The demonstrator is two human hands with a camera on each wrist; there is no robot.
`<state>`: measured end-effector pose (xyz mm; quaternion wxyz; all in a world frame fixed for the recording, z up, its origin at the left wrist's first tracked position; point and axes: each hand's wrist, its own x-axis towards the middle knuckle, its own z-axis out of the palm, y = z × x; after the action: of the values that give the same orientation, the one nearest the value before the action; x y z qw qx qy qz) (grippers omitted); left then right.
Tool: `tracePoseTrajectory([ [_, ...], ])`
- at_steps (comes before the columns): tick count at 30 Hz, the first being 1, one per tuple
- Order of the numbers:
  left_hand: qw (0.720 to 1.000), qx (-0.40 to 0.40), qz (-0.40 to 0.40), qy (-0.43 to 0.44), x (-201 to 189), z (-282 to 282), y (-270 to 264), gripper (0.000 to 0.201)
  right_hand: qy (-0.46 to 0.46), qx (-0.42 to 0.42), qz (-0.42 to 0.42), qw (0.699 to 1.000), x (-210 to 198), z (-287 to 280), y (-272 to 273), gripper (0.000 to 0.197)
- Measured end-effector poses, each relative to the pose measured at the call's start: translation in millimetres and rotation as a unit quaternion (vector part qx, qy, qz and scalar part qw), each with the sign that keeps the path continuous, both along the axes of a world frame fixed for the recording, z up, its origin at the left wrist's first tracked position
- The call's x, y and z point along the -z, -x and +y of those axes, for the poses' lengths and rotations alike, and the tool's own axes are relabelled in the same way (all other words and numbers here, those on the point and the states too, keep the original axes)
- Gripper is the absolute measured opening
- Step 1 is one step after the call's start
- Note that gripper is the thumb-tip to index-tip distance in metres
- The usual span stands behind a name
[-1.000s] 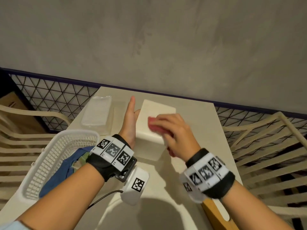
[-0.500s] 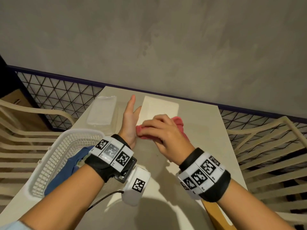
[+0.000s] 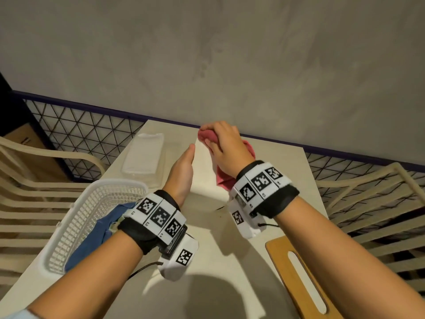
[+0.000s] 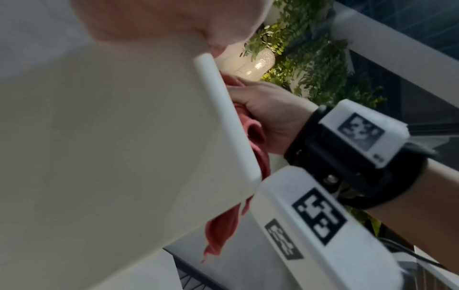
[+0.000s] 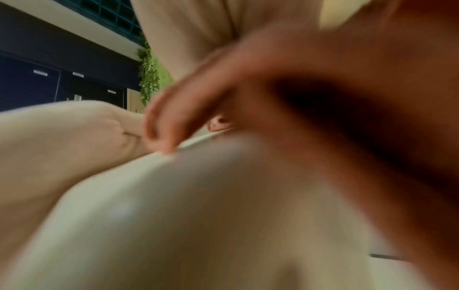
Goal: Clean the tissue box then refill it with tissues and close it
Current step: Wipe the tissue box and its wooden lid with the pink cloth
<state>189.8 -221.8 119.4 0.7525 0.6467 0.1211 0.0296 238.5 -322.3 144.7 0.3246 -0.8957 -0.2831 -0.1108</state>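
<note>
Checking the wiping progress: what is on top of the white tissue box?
The right hand presses a red cloth on the tissue box, at its far end. The surface beneath cloth and hand is covered.

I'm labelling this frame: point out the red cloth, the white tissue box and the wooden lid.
Red cloth point(image 3: 208, 135), head view: bunched end at the fingers.
White tissue box point(image 3: 204, 171), head view: top face.
Wooden lid point(image 3: 279, 248), head view: bare wood beside slot.

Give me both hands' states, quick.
Left hand: open, straight fingers against the tissue box side.
Right hand: grips the red cloth on the box.
</note>
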Motion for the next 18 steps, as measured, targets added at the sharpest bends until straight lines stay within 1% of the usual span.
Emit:
tracePoseTrajectory([
  [2, 0.999, -0.004, -0.024, -0.033, 1, 2, 0, 0.037, 0.015, 0.003, 0.019, 1.0, -4, 7, -7, 0.028],
  [4, 0.997, -0.016, -0.043, -0.069, 3, 5, -1, 0.027, 0.044, -0.015, 0.007, 0.999, -5, 14, -10, 0.026],
  [5, 0.996, -0.023, -0.047, -0.078, 5, 8, -2, 0.025, 0.048, -0.031, -0.002, 0.998, -5, 16, -11, 0.025],
  [8, 0.995, -0.044, -0.04, -0.08, 4, 19, 2, 0.029, 0.027, -0.06, 0.009, 0.998, -9, 6, -11, 0.025],
  [10, 0.996, -0.048, -0.033, -0.067, 4, 24, 7, 0.03, 0.004, -0.066, 0.041, 0.997, -11, -10, -11, 0.024],
  [13, 0.996, -0.036, -0.033, -0.069, 5, 29, 13, 0.029, 0.0, -0.066, 0.09, 0.994, -9, -32, -5, 0.024],
  [14, 0.996, -0.028, -0.034, -0.08, 5, 29, 14, 0.028, 0.004, -0.065, 0.092, 0.994, -8, -35, -3, 0.025],
  [16, 0.992, 0.005, -0.037, -0.123, 2, 26, 16, 0.028, 0.019, -0.063, 0.07, 0.995, -9, -33, 0, 0.025],
  [18, 0.985, 0.042, -0.047, -0.159, 0, 19, 18, 0.027, 0.002, -0.056, 0.047, 0.997, -12, -24, 3, 0.027],
])
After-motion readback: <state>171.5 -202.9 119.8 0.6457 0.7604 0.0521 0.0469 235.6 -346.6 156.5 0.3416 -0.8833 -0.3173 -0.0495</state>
